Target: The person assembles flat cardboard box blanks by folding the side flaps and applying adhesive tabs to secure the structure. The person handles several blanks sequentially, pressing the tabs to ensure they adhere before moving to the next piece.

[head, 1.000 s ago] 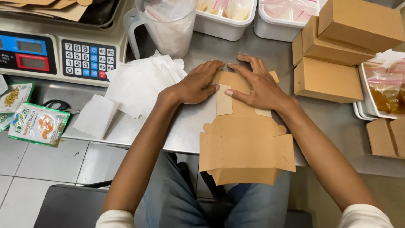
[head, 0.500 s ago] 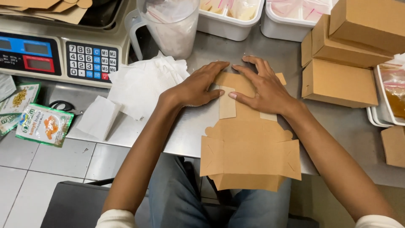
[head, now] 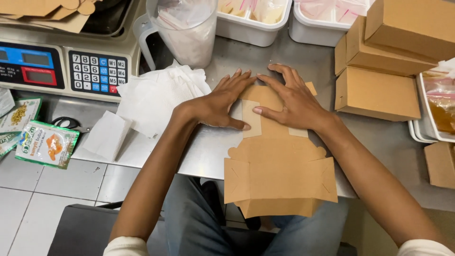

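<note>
Pressing down, we lay our left hand [head: 222, 102] and right hand [head: 294, 99] flat, fingers spread and gripping nothing, on the far end of an unfolded cardboard box [head: 277, 166]. It lies on the steel desk [head: 204, 151], its near end overhanging the edge.

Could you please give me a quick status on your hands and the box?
Left hand and right hand flat, pressing the flat brown cardboard box blank. Blank overhangs steel table edge. White paper sheets beside left hand, not obstructing.
</note>
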